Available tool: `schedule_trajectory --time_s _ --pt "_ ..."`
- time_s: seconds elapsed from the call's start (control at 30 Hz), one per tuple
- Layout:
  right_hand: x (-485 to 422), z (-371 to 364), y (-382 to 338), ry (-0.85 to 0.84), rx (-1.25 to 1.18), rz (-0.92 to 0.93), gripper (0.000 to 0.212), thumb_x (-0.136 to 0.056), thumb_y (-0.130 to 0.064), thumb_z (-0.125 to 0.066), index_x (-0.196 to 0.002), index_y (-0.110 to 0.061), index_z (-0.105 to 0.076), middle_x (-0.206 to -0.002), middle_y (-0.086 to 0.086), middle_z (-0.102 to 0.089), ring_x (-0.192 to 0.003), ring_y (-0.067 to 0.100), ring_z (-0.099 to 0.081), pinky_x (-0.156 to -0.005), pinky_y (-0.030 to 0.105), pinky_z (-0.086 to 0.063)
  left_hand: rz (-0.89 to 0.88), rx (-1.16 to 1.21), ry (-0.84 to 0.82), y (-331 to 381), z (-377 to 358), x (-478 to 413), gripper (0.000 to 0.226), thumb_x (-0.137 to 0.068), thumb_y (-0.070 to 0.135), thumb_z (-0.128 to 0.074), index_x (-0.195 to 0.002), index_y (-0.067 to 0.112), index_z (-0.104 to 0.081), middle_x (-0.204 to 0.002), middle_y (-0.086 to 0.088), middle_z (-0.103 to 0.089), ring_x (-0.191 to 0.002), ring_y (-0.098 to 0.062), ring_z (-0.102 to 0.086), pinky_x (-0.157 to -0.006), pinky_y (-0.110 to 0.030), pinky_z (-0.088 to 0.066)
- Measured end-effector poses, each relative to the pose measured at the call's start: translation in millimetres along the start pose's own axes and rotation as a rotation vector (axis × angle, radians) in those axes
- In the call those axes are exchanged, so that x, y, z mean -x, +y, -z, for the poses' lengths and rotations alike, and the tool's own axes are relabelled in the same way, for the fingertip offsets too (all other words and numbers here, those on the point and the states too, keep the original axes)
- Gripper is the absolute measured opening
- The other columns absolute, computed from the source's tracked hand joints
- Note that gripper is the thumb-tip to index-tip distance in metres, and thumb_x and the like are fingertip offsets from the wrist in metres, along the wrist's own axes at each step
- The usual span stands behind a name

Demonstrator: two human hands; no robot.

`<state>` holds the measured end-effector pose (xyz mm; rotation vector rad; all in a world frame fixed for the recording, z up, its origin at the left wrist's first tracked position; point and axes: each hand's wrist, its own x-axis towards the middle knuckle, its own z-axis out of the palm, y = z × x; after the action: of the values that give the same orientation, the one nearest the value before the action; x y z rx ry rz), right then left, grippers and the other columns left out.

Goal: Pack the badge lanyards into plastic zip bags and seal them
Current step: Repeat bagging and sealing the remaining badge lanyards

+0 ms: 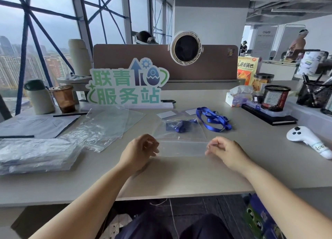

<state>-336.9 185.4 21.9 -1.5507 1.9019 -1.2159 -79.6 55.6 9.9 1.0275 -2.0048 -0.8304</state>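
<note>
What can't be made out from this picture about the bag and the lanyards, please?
1. Seal of the zip bag: head view; clear plastic, plus blur at the left hand and right hand pinching its edges, hides whether it is closed.
2. The packed lanyard: head view; bunched behind plastic, clip indistinct.
3. The bag stack: head view; cut by the left edge, count unclear.

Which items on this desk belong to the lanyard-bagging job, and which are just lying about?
Job: zip bag with packed lanyard inside, pinched by left hand and right hand; loose lanyard; spare bags.
Lying about: white controller, tissue box, mesh pen cup, drink cup, sign.
</note>
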Motion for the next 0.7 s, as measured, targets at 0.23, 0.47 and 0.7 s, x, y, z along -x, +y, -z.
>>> schedule_trajectory --time_s 0.23,0.47,0.7 --pt "-63.4 -18.0 9.0 0.172 0.079 -0.213 0.014 -0.086 -0.023 -0.065 -0.092 -0.014 -0.056 -0.068 0.002 -0.068 -0.047 0.02 -0.062 -0.059 0.031 -0.053 0.1 -0.397 0.119 3.2 -16.4 -47.6 0.014 -0.09 0.042 -0.051 -0.081 0.031 -0.054 -0.072 0.011 -0.068 -0.074 -0.016 -0.063 -0.063 -0.027 -0.046" --pt "-96.9 -18.5 14.5 0.185 0.499 -0.233 0.038 -0.082 -0.036 -0.069 -0.11 -0.018 -0.051 -0.103 0.001 -0.064 -0.096 0.024 -0.06 -0.079 0.031 -0.045 0.196 -0.573 0.022 -6.7 -16.5 -94.1 0.028 -0.08 0.057 -0.06 -0.089 0.031 -0.058 -0.083 0.011 -0.068 -0.084 -0.016 -0.063 -0.066 -0.026 -0.046" --pt "-98.0 -18.3 19.3 0.159 0.602 -0.17 0.036 -0.085 -0.039 -0.063 -0.113 -0.02 -0.049 -0.104 0.001 -0.065 -0.098 0.026 -0.06 -0.077 0.031 -0.045 0.126 -0.553 0.001 -10.1 -17.3 -93.4 0.039 -0.082 0.065 -0.051 -0.106 0.034 -0.052 -0.081 0.014 -0.067 -0.088 -0.017 -0.064 -0.07 -0.028 -0.047"
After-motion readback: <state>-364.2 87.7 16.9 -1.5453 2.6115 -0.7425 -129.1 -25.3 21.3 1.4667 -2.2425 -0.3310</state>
